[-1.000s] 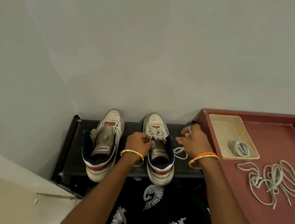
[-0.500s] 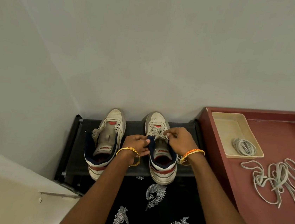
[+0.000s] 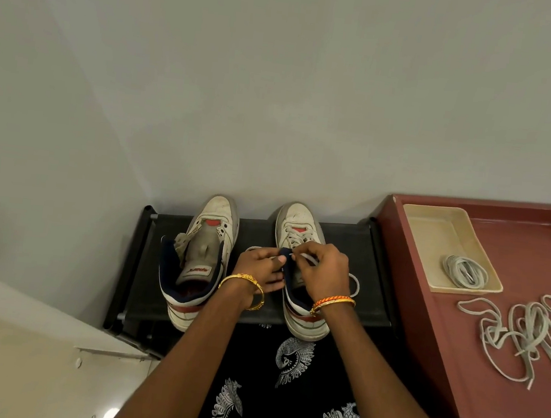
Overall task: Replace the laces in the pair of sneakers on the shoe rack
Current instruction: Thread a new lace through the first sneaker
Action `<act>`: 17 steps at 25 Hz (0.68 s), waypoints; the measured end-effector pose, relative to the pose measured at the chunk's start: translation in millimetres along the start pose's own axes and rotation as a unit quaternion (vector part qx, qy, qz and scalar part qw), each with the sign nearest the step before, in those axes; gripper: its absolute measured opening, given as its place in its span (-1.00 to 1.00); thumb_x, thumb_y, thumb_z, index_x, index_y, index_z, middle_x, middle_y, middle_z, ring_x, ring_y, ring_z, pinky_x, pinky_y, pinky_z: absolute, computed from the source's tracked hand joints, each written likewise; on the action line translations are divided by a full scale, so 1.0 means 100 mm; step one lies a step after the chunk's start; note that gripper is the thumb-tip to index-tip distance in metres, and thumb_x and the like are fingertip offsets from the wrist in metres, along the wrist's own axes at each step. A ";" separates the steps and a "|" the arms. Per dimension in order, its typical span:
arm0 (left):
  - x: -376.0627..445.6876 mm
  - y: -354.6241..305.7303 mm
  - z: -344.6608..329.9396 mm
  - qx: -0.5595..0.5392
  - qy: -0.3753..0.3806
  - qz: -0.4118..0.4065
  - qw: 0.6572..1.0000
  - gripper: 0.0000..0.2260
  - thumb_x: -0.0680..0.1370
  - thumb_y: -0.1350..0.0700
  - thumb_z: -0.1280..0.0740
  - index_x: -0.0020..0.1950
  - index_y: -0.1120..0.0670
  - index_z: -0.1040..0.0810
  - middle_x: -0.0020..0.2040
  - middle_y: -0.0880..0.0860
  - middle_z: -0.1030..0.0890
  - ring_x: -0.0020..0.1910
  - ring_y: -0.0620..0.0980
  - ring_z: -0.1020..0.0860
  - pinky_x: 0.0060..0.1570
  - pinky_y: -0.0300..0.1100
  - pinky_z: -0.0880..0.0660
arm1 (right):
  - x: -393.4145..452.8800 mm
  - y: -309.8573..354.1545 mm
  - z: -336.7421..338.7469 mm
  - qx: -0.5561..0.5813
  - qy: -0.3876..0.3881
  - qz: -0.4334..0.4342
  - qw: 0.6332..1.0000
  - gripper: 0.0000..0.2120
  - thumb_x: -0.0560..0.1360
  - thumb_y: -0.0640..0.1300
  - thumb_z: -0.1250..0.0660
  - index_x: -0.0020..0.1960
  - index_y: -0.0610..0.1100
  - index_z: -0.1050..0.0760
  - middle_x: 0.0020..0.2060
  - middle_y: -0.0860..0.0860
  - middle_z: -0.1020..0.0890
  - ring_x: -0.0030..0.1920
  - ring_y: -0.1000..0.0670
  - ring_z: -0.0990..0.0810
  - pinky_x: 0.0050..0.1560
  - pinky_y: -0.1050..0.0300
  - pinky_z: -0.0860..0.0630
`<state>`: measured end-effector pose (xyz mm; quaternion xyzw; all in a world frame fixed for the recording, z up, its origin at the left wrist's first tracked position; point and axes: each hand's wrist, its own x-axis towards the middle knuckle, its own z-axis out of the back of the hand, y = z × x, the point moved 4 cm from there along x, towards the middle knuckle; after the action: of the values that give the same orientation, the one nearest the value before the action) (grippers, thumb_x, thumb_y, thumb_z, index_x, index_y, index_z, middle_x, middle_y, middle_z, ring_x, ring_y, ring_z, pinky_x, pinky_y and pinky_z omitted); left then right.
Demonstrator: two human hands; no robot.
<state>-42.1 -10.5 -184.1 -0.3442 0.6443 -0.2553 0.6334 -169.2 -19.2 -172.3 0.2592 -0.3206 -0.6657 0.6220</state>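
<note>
Now, step in hand: I judge I am threading a lace through an upper eyelet of the right-hand shoe; the other shoe has no lace in it.
Left hand (image 3: 262,269): its grip pinches the navy collar edge of the white leather high-top sneaker with red and navy trim (image 3: 302,232), steadying it.
Right hand (image 3: 323,271): fingertips pinch the tip of the flat white lace (image 3: 354,285) right at the eyelet; slack loops out beside the shoe.
How to do it well: I would keep the collar pulled taut, feed the tip straight, then draw the slack flat, untwisted.
Unlaced matching white sneaker (image 3: 207,252): just beside, tongue folded up.
Black fabric shoe rack (image 3: 359,246): carries both shoes.
Maroon tray surface (image 3: 493,398): loose tangled off-white laces (image 3: 527,340) lie there.
Beige plastic tray (image 3: 437,227): holds a coiled white lace (image 3: 466,272), likely for the second shoe.
</note>
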 end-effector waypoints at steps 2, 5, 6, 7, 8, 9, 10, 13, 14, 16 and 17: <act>0.01 0.00 -0.01 0.017 0.009 -0.008 1.000 -0.80 0.57 0.26 -0.27 0.19 0.13 -0.53 0.02 0.12 -0.58 -0.04 0.02 -0.57 -0.22 -0.20 -0.54 | 0.01 0.00 -0.03 -0.005 -0.008 0.002 1.000 -0.89 0.45 -0.16 -0.41 -0.03 -0.06 -0.66 -0.07 -0.10 -0.64 -0.05 -0.08 -0.61 0.02 0.02 -0.58; 0.05 -0.01 0.01 0.038 0.024 -0.017 0.999 -0.84 0.61 0.22 -0.21 0.15 0.11 -0.53 -0.04 0.08 -0.58 -0.14 -0.03 -0.57 -0.25 -0.21 -0.54 | 0.06 0.01 -0.04 -0.034 -0.016 -0.003 0.999 -0.77 0.44 -0.17 -0.41 0.09 -0.05 -0.56 -0.08 -0.12 -0.64 -0.05 -0.13 -0.61 -0.02 -0.02 -0.58; 0.07 -0.02 0.02 0.046 0.020 -0.022 0.998 -0.86 0.61 0.21 -0.20 0.11 0.11 -0.52 -0.07 0.07 -0.59 -0.18 -0.04 -0.57 -0.28 -0.22 -0.54 | 0.09 0.02 -0.05 -0.043 -0.009 -0.003 0.999 -0.70 0.44 -0.19 -0.41 0.14 -0.06 -0.49 -0.07 -0.13 -0.65 -0.04 -0.15 -0.61 -0.02 -0.03 -0.58; 0.09 -0.03 0.03 0.061 0.012 -0.033 0.998 -0.89 0.61 0.21 -0.21 0.07 0.12 -0.51 -0.10 0.08 -0.59 -0.22 -0.05 -0.57 -0.32 -0.24 -0.54 | 0.11 0.02 -0.06 -0.047 0.007 -0.002 0.999 -0.64 0.43 -0.21 -0.41 0.19 -0.08 -0.43 -0.06 -0.14 -0.65 -0.01 -0.17 -0.60 0.00 -0.03 -0.57; 0.11 -0.04 0.03 0.079 0.002 -0.047 0.996 -0.92 0.60 0.22 -0.23 0.04 0.12 -0.50 -0.13 0.08 -0.58 -0.26 -0.05 -0.57 -0.38 -0.27 -0.54 | 0.12 0.04 -0.06 -0.046 0.022 -0.001 0.999 -0.58 0.44 -0.23 -0.40 0.25 -0.09 -0.37 -0.02 -0.15 -0.64 0.02 -0.17 -0.59 0.03 -0.03 -0.56; 0.12 -0.06 0.03 0.096 -0.008 -0.062 0.993 -0.94 0.58 0.23 -0.25 0.01 0.14 -0.50 -0.15 0.08 -0.58 -0.30 -0.05 -0.57 -0.42 -0.30 -0.54 | 0.10 0.06 -0.06 -0.045 0.032 0.003 0.998 -0.52 0.44 -0.27 -0.38 0.30 -0.10 -0.33 0.04 -0.16 -0.61 0.07 -0.17 -0.56 0.07 -0.02 -0.54; 0.14 -0.08 0.02 0.110 -0.018 -0.076 0.991 -0.95 0.58 0.24 -0.27 -0.01 0.14 -0.51 -0.15 0.08 -0.59 -0.33 -0.05 -0.57 -0.45 -0.31 -0.54 | 0.05 0.09 -0.03 -0.049 0.025 0.013 0.998 -0.49 0.44 -0.29 -0.37 0.34 -0.13 -0.31 0.09 -0.17 -0.57 0.12 -0.17 -0.52 0.11 -0.03 -0.50; 0.15 -0.19 0.06 0.163 -0.057 -0.132 0.976 -0.96 0.57 0.22 -0.28 -0.03 0.14 -0.52 -0.15 0.09 -0.60 -0.33 -0.05 -0.60 -0.41 -0.30 -0.55 | -0.28 0.16 0.02 -0.099 -0.059 0.103 0.988 -0.64 0.40 -0.23 -0.39 0.18 -0.19 -0.47 0.06 -0.15 -0.54 0.06 -0.14 -0.48 0.04 -0.03 -0.49; 0.13 -0.24 0.07 0.188 -0.069 -0.161 0.966 -0.96 0.56 0.22 -0.28 -0.06 0.13 -0.51 -0.18 0.08 -0.60 -0.32 -0.06 -0.59 -0.36 -0.29 -0.57 | -0.40 0.16 0.01 -0.097 -0.051 0.120 0.987 -0.75 0.42 -0.18 -0.38 0.08 -0.19 -0.51 -0.01 -0.13 -0.55 0.00 -0.11 -0.50 -0.02 0.01 -0.51; 0.07 -0.33 0.07 0.225 -0.090 -0.221 0.945 -0.93 0.55 0.23 -0.29 -0.12 0.11 -0.50 -0.22 0.10 -0.59 -0.30 -0.01 -0.60 -0.28 -0.21 -0.57 | -0.55 0.11 -0.06 -0.089 0.032 0.099 0.991 -0.85 0.51 -0.10 -0.29 0.00 -0.18 -0.51 -0.07 -0.10 -0.57 -0.07 -0.09 -0.54 -0.09 0.06 -0.51; 0.05 -0.37 0.07 0.226 -0.101 -0.238 0.939 -0.93 0.54 0.25 -0.29 -0.13 0.12 -0.50 -0.23 0.11 -0.59 -0.27 0.04 -0.61 -0.25 -0.16 -0.58 | -0.56 0.07 -0.10 -0.103 0.066 0.078 0.989 -0.84 0.54 -0.09 -0.24 0.02 -0.17 -0.50 -0.06 -0.11 -0.59 -0.06 -0.11 -0.56 -0.10 0.09 -0.47</act>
<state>-31.0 -36.6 -159.4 -0.3594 0.4019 -0.5012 0.6769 -152.4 35.8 -176.6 0.2112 -0.2280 -0.6259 0.7153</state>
